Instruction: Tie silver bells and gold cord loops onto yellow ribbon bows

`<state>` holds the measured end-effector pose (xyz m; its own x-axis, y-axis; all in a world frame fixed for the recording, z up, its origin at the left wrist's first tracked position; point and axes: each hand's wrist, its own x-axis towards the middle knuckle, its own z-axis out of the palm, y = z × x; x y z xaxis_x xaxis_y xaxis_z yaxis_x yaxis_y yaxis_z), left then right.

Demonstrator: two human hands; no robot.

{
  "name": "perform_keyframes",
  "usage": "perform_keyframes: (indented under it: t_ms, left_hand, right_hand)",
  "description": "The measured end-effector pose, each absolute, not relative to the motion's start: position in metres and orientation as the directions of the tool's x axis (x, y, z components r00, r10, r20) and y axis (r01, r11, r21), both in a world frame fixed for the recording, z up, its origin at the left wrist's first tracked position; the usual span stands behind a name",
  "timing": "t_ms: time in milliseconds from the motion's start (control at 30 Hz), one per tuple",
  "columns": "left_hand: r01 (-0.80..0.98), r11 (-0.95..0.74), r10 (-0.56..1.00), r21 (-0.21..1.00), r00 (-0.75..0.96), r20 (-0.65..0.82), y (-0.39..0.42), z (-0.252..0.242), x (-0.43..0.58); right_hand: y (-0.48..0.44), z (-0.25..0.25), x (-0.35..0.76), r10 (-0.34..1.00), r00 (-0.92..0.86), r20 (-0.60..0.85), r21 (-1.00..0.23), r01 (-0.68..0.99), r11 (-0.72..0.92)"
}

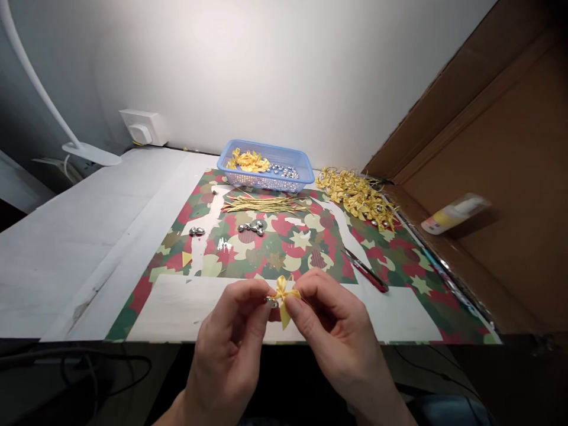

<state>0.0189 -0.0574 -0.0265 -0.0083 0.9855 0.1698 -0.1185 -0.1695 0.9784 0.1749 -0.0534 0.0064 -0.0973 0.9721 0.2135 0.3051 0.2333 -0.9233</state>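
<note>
A small yellow ribbon bow is held up between my two hands near the table's front edge. My left hand pinches small silver bells at the bow's left side. My right hand has its thumb and finger closed on the bow's right loop, and one ribbon tail hangs down between the hands. Beyond them lie a few loose silver bells and, to the left, another small group of bells. Thin yellow strands lie in a bundle farther back.
A blue basket with yellow bows and silver bells stands at the back. Right of it is a pile of yellow bows. Red-and-black scissors or cutters lie right; a bottle is beside the cardboard wall. A white lamp stands left.
</note>
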Motion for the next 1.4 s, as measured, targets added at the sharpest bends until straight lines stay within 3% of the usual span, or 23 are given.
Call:
perform_keyframes:
  t_ms: [100, 167, 367, 467, 567, 833, 1000, 1133, 1400]
  left_hand:
    - [-0.242, 0.046, 0.993, 0.969, 0.113, -0.019, -0.056, -0.019, 0.017]
    - [-0.287, 0.089, 0.986, 0.954, 0.16, -0.044, -0.054, -0.016, 0.017]
    - [-0.118, -0.098, 0.995, 0.988, 0.012, 0.1, -0.054, -0.023, 0.016]
    - [0.003, -0.162, 0.987, 0.987, 0.014, 0.162, -0.057, -0.029, 0.014]
    - [0.013, -0.181, 0.984, 0.983, 0.006, 0.181, -0.061, -0.03, 0.014]
    - [-0.278, 0.123, 0.992, 0.953, 0.051, -0.113, -0.063, -0.016, 0.016]
    - [-0.398, 0.208, 0.974, 0.893, 0.169, -0.151, -0.053, -0.019, 0.009]
    - [-0.398, 0.325, 0.923, 0.858, 0.332, -0.195, -0.046, -0.021, 0.002]
    - [-0.27, 0.345, 0.885, 0.899, 0.412, -0.216, -0.033, -0.012, -0.005]
  right_hand:
    - [-0.054, 0.005, 0.176, 0.969, -0.092, 0.231, -0.915, 0.319, 0.248]
    - [-0.055, 0.004, 0.175, 0.964, -0.082, 0.252, -0.907, 0.328, 0.265]
    - [-0.056, 0.001, 0.173, 0.951, -0.102, 0.293, -0.885, 0.348, 0.31]
    - [-0.056, 0.0, 0.173, 0.945, -0.097, 0.313, -0.874, 0.358, 0.327]
    - [-0.056, -0.001, 0.172, 0.937, -0.086, 0.339, -0.864, 0.366, 0.346]
    - [-0.054, -0.002, 0.171, 0.949, -0.094, 0.3, -0.884, 0.348, 0.314]
    - [-0.054, -0.001, 0.173, 0.954, -0.098, 0.285, -0.899, 0.319, 0.301]
    - [-0.055, 0.001, 0.175, 0.954, -0.119, 0.275, -0.896, 0.327, 0.3]
    - [-0.051, 0.005, 0.178, 0.96, -0.18, 0.214, -0.904, 0.336, 0.264]
